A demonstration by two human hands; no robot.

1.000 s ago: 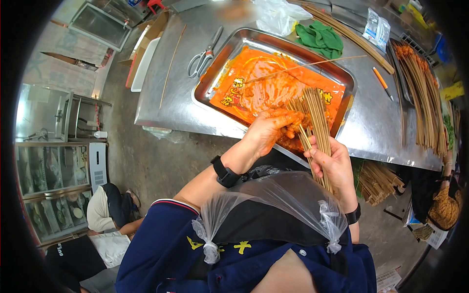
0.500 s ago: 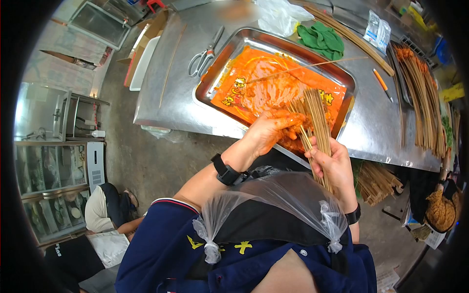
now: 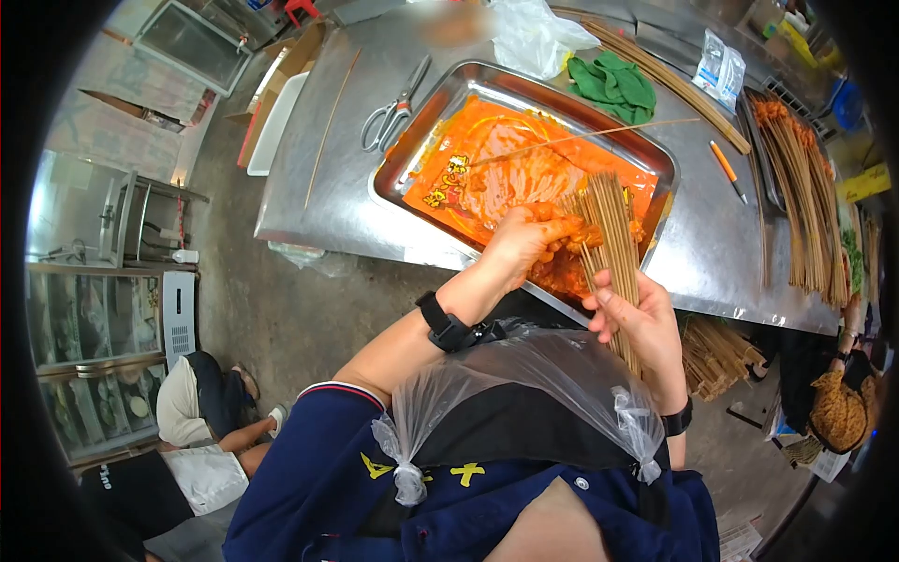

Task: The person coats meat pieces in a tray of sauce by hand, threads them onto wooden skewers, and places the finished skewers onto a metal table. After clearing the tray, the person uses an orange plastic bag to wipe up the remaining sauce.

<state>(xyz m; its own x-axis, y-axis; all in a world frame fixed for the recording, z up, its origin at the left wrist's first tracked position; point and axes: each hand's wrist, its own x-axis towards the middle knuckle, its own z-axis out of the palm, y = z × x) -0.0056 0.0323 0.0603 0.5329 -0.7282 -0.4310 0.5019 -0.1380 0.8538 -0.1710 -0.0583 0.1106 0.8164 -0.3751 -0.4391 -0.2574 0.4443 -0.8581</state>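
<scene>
In my right hand is a thick bundle of bamboo skewers, held upright with the tips fanned upward. My left hand, its fingers smeared with orange sauce, is closed around sauce-coated meat right beside the bundle. The exact pieces in those fingers are partly hidden. Both hands are over the near edge of a steel tray, which holds an orange printed sheet covered in sauce. More coated meat lies below the left hand. One long skewer rests across the tray.
Scissors lie left of the tray on the steel table. Behind it are a green cloth and a plastic bag. An orange pen and many loaded skewers are at right. A seated person is at lower left.
Several skewers that slanted apart beside the bundle now sit against it. My left hand has shifted slightly, and the view has moved a little.
</scene>
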